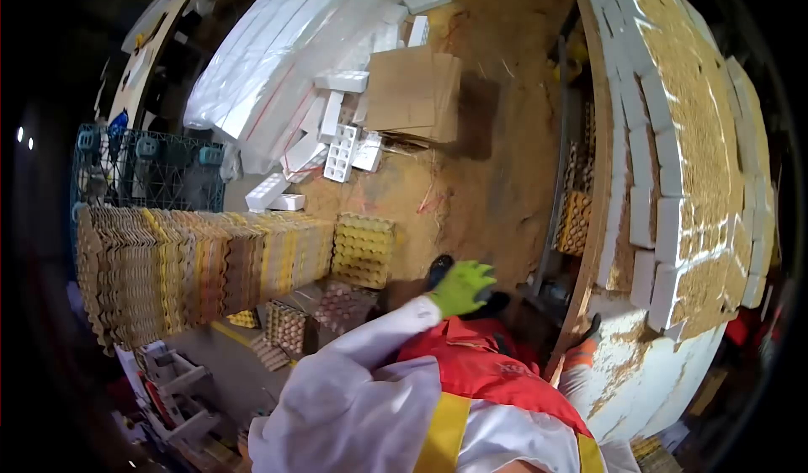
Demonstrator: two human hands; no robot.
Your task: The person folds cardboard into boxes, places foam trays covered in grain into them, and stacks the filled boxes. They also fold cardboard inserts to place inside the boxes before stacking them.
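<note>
My left hand (463, 288), in a lime-green glove, is held out in front of my red apron (497, 364). Its fingers are apart and nothing is in them. My right hand (582, 347), in an orange glove with dark fingertips, is at the near edge of a wooden-rimmed table (572, 321). How its fingers are bent is not clear. Beyond that hand, white foam boxes (669, 220) stand in rows on the table, their tops covered with brown, sawdust-like material (707, 119).
To the left stands a long stack of egg trays (210, 263), with a yellowish tray (364, 250) at its end. Trays of eggs (345, 305) lie below it. Flat cardboard (412, 90), loose foam boxes (341, 153) and plastic-wrapped white stock (278, 52) lie ahead; a teal crate (151, 166) is farther left.
</note>
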